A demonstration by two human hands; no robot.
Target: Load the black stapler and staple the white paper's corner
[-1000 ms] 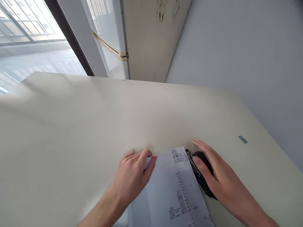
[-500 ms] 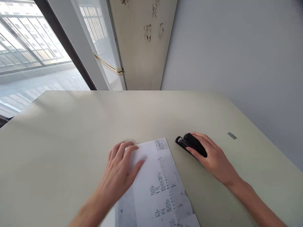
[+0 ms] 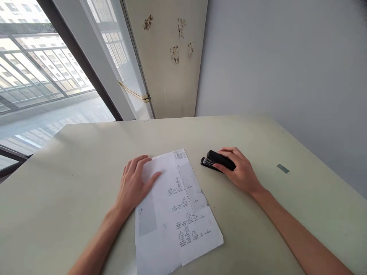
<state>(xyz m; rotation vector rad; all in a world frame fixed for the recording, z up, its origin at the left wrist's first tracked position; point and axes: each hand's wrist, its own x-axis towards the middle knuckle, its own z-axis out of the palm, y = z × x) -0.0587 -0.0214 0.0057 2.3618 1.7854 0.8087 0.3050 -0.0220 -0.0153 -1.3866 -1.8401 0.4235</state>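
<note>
A black stapler [image 3: 221, 159] lies on its base to the right of the paper, its nose pointing left. My right hand [image 3: 241, 172] is wrapped around its rear half, thumb on the near side and fingers over the far side. Printed white paper sheets [image 3: 169, 214] lie flat at a slant in front of me, covered partly with small dark characters. My left hand [image 3: 134, 181] rests on their upper left edge, fingers stretched and thumb spread on the sheet. A gap of bare table separates the stapler from the paper.
The pale table [image 3: 94, 183] reaches back to a stained fridge [image 3: 172, 84] with a cream handle. A small grey strip [image 3: 283, 168] lies to the right. A grey wall [image 3: 275, 68] borders the right side; a window [image 3: 37, 65] is at the left.
The view has tilted up and back, so more of the paper's lower end shows. Paper, hands and stapler appear farther up and left. The right hand keeps its grip on the stapler.
</note>
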